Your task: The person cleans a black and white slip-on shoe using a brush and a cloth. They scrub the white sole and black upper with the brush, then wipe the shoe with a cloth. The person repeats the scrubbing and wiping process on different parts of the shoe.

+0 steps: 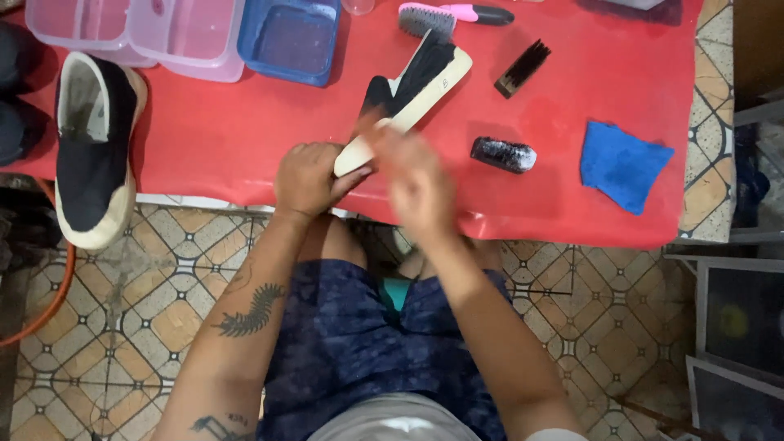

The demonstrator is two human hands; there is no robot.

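At table's near edge, shoe [408, 90] heel gripped in left hand [306, 180], toe toward 1 o'clock. Right hand [416, 184] blurred, grip unclear. Risk: shoe slipping off edge; brush [503, 154] at 3 o'clock likely knocked.

Your left hand [306, 180] grips a slip-on shoe [404, 98]: black upper looks like matt cloth, cream sole like smooth rubber. Your right hand [416, 184] is blurred, so I can't read any surface under it. The second slip-on shoe [91, 147] has the same matt black cloth, with a scuffed cream sole edge. Worktop [229, 122] is covered in red sheet, slightly glossy, plastic-looking. Blue cloth [623, 163] is matt and fuzzy. Blue tub [287, 39] and clear tubs [135, 28] are smooth plastic. Pink-handled brush [453, 16] has a glossy plastic handle. Two dark brushes [523, 69] [503, 154] have coarse bristles. Floor tiles [147, 310] are smooth with a dull sheen.
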